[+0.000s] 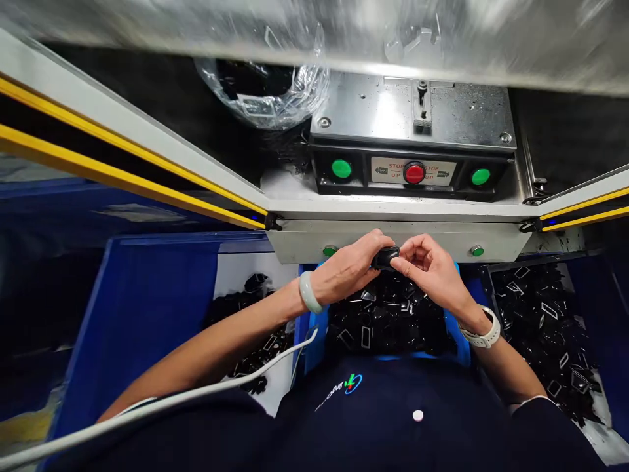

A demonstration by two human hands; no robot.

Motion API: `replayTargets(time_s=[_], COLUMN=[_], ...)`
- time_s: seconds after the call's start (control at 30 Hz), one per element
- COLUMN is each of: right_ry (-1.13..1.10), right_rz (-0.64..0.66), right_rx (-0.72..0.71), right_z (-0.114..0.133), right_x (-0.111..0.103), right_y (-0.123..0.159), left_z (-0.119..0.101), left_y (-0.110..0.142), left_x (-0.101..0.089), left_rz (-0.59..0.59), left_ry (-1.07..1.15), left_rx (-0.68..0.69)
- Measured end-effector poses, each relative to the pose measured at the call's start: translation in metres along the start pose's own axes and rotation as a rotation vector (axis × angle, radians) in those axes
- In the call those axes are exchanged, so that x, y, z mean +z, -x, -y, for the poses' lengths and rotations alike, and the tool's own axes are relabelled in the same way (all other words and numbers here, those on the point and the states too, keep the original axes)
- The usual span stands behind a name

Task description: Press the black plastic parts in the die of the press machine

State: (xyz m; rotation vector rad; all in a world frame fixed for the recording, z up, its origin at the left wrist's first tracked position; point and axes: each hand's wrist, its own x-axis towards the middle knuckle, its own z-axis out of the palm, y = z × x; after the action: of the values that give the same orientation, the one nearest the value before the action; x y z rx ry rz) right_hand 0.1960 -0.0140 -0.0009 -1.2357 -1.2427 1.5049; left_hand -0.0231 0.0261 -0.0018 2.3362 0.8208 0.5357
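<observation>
At the centre of the frame, the left hand (350, 263) grips a small glossy black piece (386, 257), and the right hand (431, 270) pinches its right end between thumb and fingers. Below them, a bright blue plastic bin (462, 349) holds heaped glossy black parts (388, 324). A thick white cable (93, 431) crosses the lower left. Above, a steel-topped black control box (373, 121) stands beside a clear plastic bag (304, 101).
</observation>
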Motion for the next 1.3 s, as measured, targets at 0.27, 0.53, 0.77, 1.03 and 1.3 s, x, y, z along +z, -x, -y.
replayTargets(time_s=[0.27, 0.53, 0.77, 1.03, 1.3], right_ry=[0.054, 0.098, 0.137, 0.402, 0.911], right_rz=[-0.041, 0.017, -0.004, -0.048, -0.532], right_rx=[-0.031, -0.124, -0.132, -0.408, -0.218], right_z=[0.017, 0.036, 0.034, 0.101, 0.190], right_x=[-0.005, -0.017, -0.020, -0.034, -0.047], right_y=[-0.018, -0.033, -0.046, -0.129, -0.285], left_z=[-0.011, -0.003, 0.001, 0.019, 0.082], left_y=[-0.022, -0.038, -0.046, -0.099, -0.217], left_x=[-0.005, -0.013, -0.016, -0.064, -0.135], left_rz=[-0.178, -0.232, -0.259, -0.613, -0.742], left_ry=[0.103, 0.168, 0.164, 0.094, 0.313], left_rx=[-0.011, 0.010, 0.020, -0.083, -0.467])
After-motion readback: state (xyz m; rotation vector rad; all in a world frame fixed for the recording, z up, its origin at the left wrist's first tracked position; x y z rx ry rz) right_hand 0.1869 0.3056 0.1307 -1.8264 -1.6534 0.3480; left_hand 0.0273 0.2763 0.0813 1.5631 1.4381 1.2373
